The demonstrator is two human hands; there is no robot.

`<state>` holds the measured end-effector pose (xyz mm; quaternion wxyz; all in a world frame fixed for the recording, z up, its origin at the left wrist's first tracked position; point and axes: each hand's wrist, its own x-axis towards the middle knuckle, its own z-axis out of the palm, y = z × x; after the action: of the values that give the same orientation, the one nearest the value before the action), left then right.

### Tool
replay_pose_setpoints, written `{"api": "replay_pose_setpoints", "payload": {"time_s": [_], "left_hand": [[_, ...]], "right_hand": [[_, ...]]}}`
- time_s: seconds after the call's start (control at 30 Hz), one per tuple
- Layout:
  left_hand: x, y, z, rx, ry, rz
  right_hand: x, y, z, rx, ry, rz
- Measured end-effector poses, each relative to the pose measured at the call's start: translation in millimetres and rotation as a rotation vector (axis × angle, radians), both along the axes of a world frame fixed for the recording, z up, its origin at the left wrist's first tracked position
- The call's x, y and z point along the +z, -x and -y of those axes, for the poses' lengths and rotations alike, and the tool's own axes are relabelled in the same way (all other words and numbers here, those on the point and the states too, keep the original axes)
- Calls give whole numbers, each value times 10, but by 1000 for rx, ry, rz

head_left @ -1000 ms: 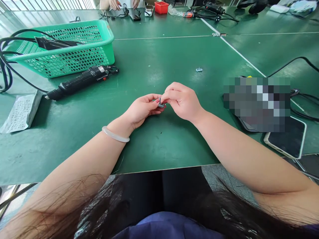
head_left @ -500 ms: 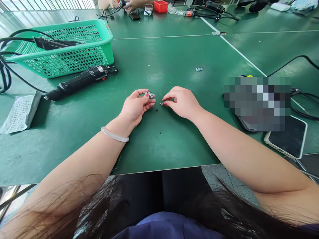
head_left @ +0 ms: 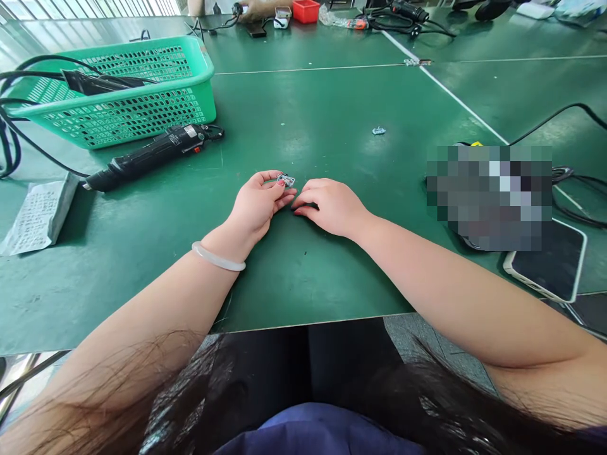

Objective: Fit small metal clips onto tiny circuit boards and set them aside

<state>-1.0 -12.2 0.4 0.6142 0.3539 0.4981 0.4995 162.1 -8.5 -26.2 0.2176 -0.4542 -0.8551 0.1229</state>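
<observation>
My left hand point(head_left: 256, 202), with a pale bangle point(head_left: 218, 257) at its wrist, pinches a small silver-and-black piece that looks like a circuit board point(head_left: 286, 180) between thumb and index finger. Its other fingers are loosely curled below. Close by on the right, my right hand point(head_left: 334, 205) rests low at the table, thumb and index fingertips drawn together near the left fingertips. Whatever lies in that pinch is hidden. A tiny dark bit point(head_left: 305, 253) lies on the green table point(head_left: 303, 291) in front of the hands.
A black electric screwdriver point(head_left: 152, 157) lies beside a green basket point(head_left: 142, 114) holding cables and a black tool. At left is a paper-wrapped block point(head_left: 40, 215). A phone point(head_left: 547, 259) sits at right by a blurred-out object point(head_left: 490, 199). A small bluish piece point(head_left: 378, 131) lies farther back. Another person's arm point(head_left: 270, 9) is across the table.
My right hand has moved left and slightly toward me, down to where a small black piece lay; that piece and the silver bit in its fingertips no longer show. My left hand stays in place.
</observation>
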Motion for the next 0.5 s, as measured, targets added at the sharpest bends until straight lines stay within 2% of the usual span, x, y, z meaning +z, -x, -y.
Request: {"api": "replay_pose_setpoints", "payload": {"time_s": [0.2, 0.33, 0.5], "left_hand": [[17, 2, 11, -2, 3, -8], [10, -6, 20, -16, -12, -48], [15, -30, 35, -35, -25, -123]], "right_hand": [[22, -7, -14, -30, -28, 11], [69, -76, -16, -106, 10, -226], [97, -149, -25, -162, 150, -544]]}}
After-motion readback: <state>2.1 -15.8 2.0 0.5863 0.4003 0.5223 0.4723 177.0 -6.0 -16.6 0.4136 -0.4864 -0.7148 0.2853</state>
